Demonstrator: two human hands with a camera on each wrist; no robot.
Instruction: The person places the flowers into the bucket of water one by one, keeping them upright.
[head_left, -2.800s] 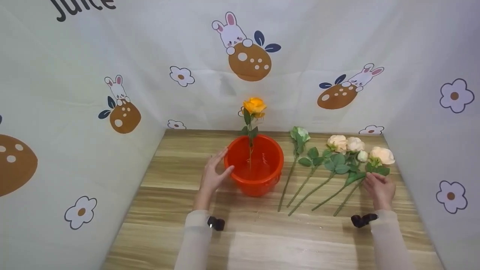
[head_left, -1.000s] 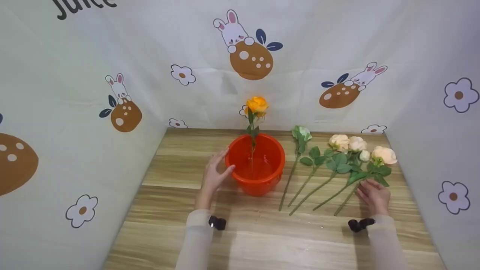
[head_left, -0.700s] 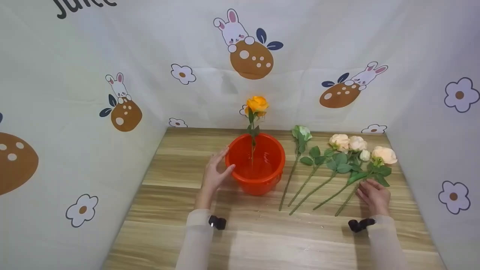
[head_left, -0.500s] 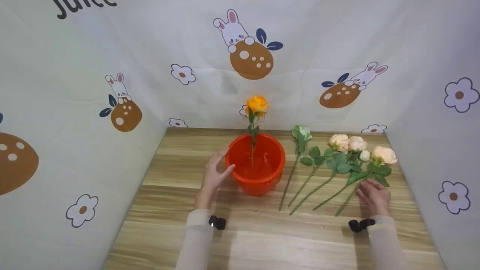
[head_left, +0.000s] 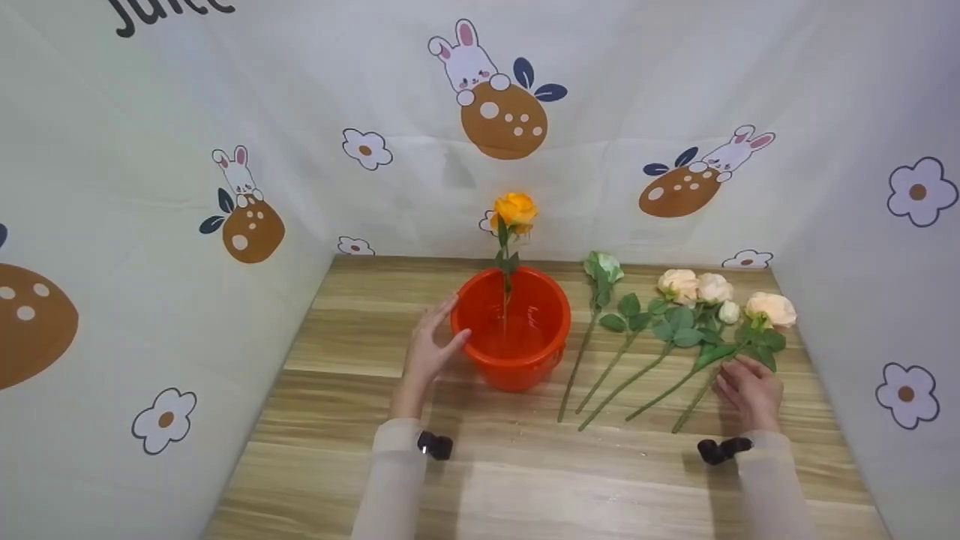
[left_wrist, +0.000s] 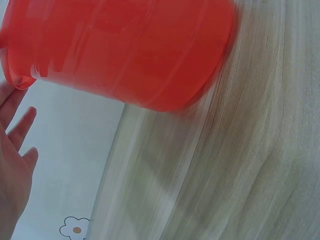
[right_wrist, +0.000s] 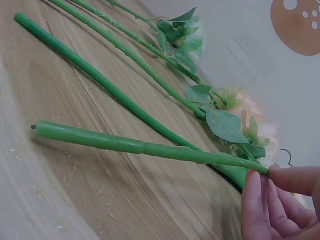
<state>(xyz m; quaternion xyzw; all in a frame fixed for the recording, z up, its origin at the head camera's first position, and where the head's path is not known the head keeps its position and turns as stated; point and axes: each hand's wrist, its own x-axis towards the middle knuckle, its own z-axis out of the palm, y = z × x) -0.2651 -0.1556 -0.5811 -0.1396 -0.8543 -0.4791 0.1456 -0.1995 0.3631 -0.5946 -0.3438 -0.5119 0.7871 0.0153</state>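
A red plastic bucket (head_left: 517, 375) stands upright on the wooden tabletop, with a yellow artificial rose (head_left: 514, 208) inside, its bloom rising above the rim. My left hand (head_left: 429, 352) rests at the bucket's left rim, thumb and fingers spread; in the left wrist view, extended fingers (left_wrist: 22, 129) are by the rim. At the right, my right hand (head_left: 752, 390) pinches the stem of the rightmost peach rose (head_left: 771, 309) between thumb and fingers, below its leaves. The right wrist view shows this rose's green stem (right_wrist: 140, 146) with its cut end pointing left, above the tabletop.
Between bucket and right hand lie a pale green rose (head_left: 602, 266) and peach roses (head_left: 679, 285), their stems (head_left: 626, 384) side by side toward the front. White printed cloth walls (head_left: 585, 180) enclose the wooden tabletop (head_left: 330, 465) at the back and both sides.
My right hand has moved down and left from the peach rose's leaves to its stem. In the last half second the rose has shifted very slightly right. The left hand has stayed at the bucket.
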